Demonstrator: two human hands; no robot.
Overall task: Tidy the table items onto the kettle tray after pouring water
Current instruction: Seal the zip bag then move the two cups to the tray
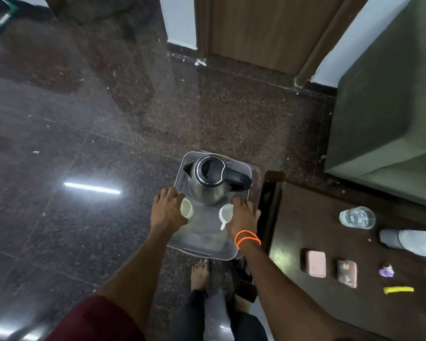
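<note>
Both hands hold the grey kettle tray (202, 254) above the floor: the left hand (167, 210) gripping its left rim, the right hand (244, 217) its right rim. On the tray, the steel kettle (209, 183) stands beyond two white cups (187, 207), (225, 214).

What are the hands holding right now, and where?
Both hold the tray by its side rims: left hand on the left, right hand on the right.

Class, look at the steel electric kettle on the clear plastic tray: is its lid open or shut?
Shut. The steel electric kettle stands upright on the clear plastic tray, its black lid lying flat inside the rim.
</note>
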